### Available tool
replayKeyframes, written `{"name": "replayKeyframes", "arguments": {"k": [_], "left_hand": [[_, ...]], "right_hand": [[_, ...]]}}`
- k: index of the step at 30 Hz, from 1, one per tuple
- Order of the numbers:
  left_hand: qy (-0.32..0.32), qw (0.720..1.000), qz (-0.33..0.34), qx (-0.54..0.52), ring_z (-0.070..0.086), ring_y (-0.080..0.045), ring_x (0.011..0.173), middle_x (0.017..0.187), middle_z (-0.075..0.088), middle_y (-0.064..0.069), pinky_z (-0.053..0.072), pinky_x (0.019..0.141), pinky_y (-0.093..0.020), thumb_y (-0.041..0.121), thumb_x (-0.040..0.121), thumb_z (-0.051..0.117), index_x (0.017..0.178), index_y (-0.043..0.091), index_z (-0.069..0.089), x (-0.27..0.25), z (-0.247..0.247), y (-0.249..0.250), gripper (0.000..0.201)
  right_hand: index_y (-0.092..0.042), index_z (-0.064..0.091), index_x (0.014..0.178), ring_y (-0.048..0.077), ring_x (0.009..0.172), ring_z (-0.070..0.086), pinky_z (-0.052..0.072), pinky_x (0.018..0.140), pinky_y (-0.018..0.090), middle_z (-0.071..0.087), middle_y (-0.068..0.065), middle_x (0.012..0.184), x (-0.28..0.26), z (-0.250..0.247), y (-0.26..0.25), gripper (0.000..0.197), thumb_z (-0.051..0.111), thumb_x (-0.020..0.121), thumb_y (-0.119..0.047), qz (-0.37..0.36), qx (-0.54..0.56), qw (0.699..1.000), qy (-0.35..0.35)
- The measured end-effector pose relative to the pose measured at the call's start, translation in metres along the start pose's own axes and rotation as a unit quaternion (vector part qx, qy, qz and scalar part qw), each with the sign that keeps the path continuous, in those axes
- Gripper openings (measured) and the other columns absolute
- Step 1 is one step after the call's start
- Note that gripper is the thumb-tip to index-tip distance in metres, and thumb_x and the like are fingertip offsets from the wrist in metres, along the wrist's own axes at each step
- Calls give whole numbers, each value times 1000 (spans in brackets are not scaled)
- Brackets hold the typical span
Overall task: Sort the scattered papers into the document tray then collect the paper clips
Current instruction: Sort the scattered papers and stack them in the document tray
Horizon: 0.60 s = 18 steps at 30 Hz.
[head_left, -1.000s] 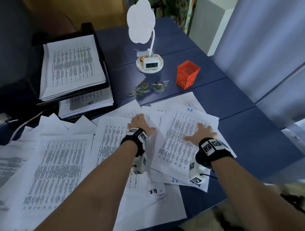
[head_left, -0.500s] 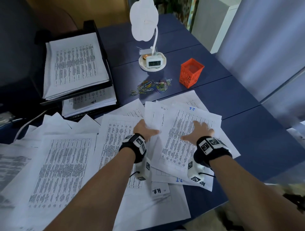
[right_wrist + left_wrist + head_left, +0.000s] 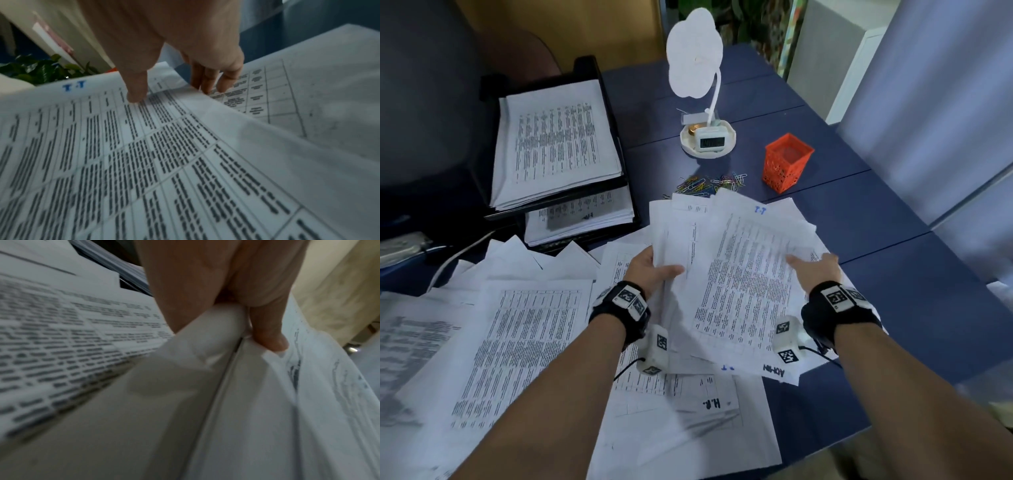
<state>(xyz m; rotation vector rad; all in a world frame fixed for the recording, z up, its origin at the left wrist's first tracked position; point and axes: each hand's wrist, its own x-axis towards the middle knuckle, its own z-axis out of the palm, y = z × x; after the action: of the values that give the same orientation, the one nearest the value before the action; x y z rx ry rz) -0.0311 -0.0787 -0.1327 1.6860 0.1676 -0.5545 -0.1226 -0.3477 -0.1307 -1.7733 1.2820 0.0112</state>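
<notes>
Counted two hands (image 3: 650,270), one two-tier document tray (image 3: 619,150), one orange mesh cup (image 3: 786,164), one white desk lamp (image 3: 707,137) and one heap of paper clips (image 3: 709,183). Loose sheets (image 3: 517,342) were way too overlapped to count.

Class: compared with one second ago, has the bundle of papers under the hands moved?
Yes. The bundle of papers has lifted off the desk and now overlaps the near edge of the paper clips, gripped by both hands.

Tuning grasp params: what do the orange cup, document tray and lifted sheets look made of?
Orange cup: looks like moulded plastic, with a perforated lattice wall. Document tray: black, matte, rigid frame, probably plastic; metal not ruled out. Lifted sheets: thin printed office paper, curling and creasing where the left hand pinches them.
</notes>
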Motion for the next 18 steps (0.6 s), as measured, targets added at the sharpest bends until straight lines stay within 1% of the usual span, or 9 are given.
{"name": "replayKeyframes", "arguments": {"k": [2,4,6,8,11,13,15,16,18], "left_hand": [[7,1000,-8,20,62,-30,107,119,64,-15,48,96,-46,14,81,73,119,10,58,0,-5,-4,41],[11,996,-35,84,42,-30,132,146,41,-14,33,110,-45,37,89,62,143,11,37,-2,-4,-6,64],[11,986,-72,150,22,-28,143,157,17,-10,23,114,-41,47,93,53,151,11,14,-7,-1,-4,79],[-12,981,-78,178,16,-27,145,159,10,-9,20,114,-40,45,93,53,152,11,6,-10,0,-5,83],[-15,975,-47,218,17,-25,145,158,14,-10,19,115,-36,30,94,56,151,7,10,-19,3,-5,77],[2,987,-25,160,25,-22,141,154,26,-8,23,113,-37,21,94,59,150,7,19,-20,-1,-5,70],[18,995,-1,101,34,-17,132,139,40,-2,27,110,-34,14,92,60,145,4,30,-25,-10,1,62],[24,997,4,72,38,-18,131,139,44,-6,27,110,-33,11,91,61,142,5,35,-25,-16,4,58],[32,999,11,6,51,-23,123,131,55,-7,32,112,-43,6,87,65,135,9,44,-24,-29,12,53]], "right_hand": [[0,39,139,33,113,56,46,90,38,52,20,133,-5,7,-4,58,61,88,-16,-37,-33,998,-49],[-1,51,130,28,101,58,47,88,38,58,17,126,-10,19,-5,42,55,88,-10,-80,-82,988,-101],[-2,61,112,26,87,57,48,80,37,64,13,107,-13,30,-7,25,51,89,-8,-113,-108,978,-141],[0,60,101,23,74,52,46,74,38,63,11,91,-16,38,-10,18,47,90,-7,-127,-134,967,-173],[1,57,112,22,77,51,47,77,38,58,10,92,-20,41,-15,25,45,91,-8,-143,-181,954,-192],[-5,46,134,27,106,56,45,94,40,55,14,124,-22,40,-15,44,53,92,-14,-128,-166,961,-178],[-10,33,145,30,123,49,40,100,40,41,15,144,-26,36,-16,65,62,89,-25,-134,-103,976,-136],[-10,31,145,30,124,48,40,101,41,41,14,144,-27,36,-18,69,65,88,-30,-142,-64,980,-126],[-9,40,138,26,118,52,43,99,42,50,11,136,-34,38,-26,59,64,89,-29,-142,42,975,-165]]}}
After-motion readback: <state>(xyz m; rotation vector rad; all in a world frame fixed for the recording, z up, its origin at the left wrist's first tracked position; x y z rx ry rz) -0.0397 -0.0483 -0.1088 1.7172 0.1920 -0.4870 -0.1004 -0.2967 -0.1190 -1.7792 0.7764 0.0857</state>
